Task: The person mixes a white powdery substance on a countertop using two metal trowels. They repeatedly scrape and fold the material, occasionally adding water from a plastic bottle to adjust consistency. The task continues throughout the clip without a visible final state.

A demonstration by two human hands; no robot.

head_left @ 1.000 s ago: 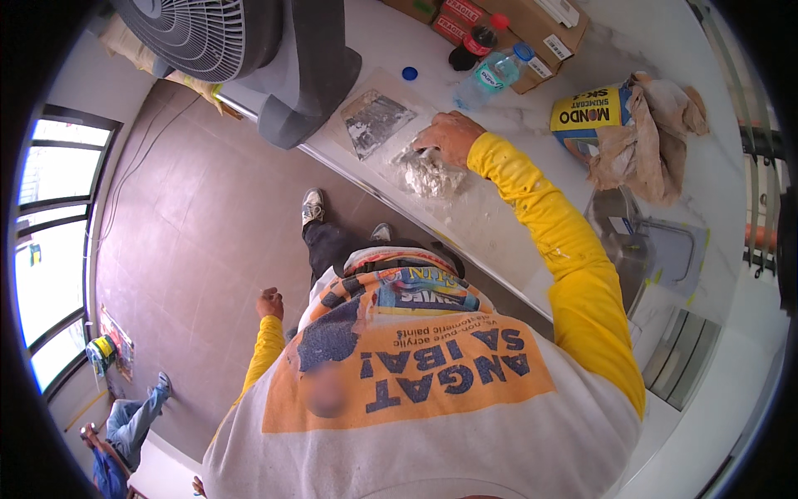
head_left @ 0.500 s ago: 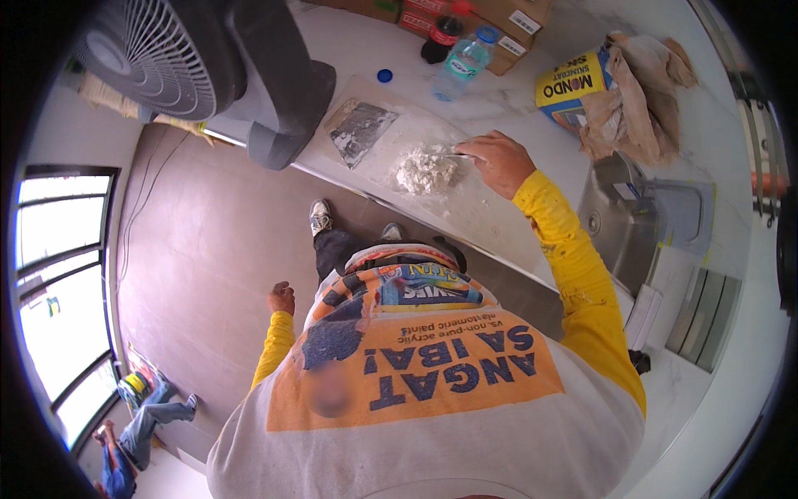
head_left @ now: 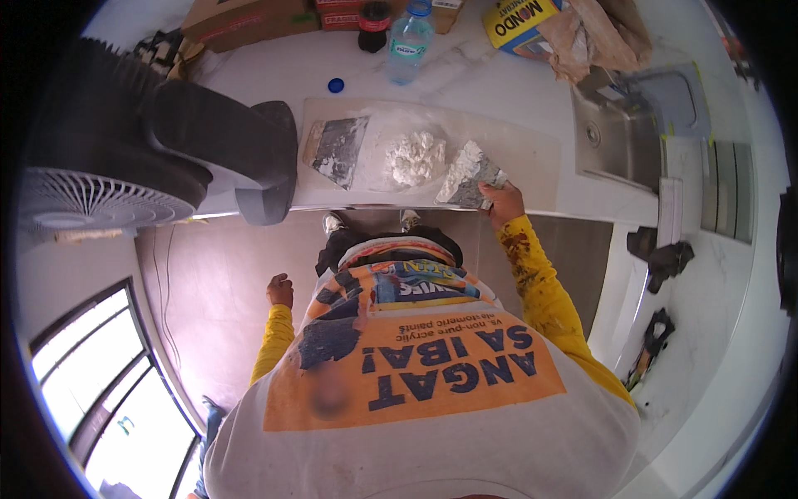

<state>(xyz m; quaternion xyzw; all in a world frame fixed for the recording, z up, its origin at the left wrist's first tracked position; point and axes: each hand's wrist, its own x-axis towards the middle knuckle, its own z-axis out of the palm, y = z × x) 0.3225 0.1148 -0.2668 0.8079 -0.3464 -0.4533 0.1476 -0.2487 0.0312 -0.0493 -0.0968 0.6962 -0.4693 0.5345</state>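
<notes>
My right hand (head_left: 504, 202) is closed on the near right corner of a flat grey metal scraper (head_left: 465, 185). White putty covers much of the scraper's face, and its near edge lies close to the counter's front. Just left of it sits a lumpy heap of white putty (head_left: 414, 158) on a pale, smeared board (head_left: 529, 166). Another flat scraper (head_left: 334, 158), grey and streaked with white, rests at the board's left end. My left hand (head_left: 280, 289) hangs low beside my body, fingers loosely curled, with nothing visible in it.
A large dark fan (head_left: 166, 150) stands left of the board. Behind are a blue cap (head_left: 336, 85), a water bottle (head_left: 408, 46), a dark drink bottle (head_left: 374, 29), cardboard boxes (head_left: 258, 23) and a yellow-blue bag (head_left: 522, 25). Right of them is a steel sink (head_left: 615, 137).
My right hand has moved from the heap's far right side to the near right, and the scraper's putty-covered face now shows. My view has turned; the counter runs level across it.
</notes>
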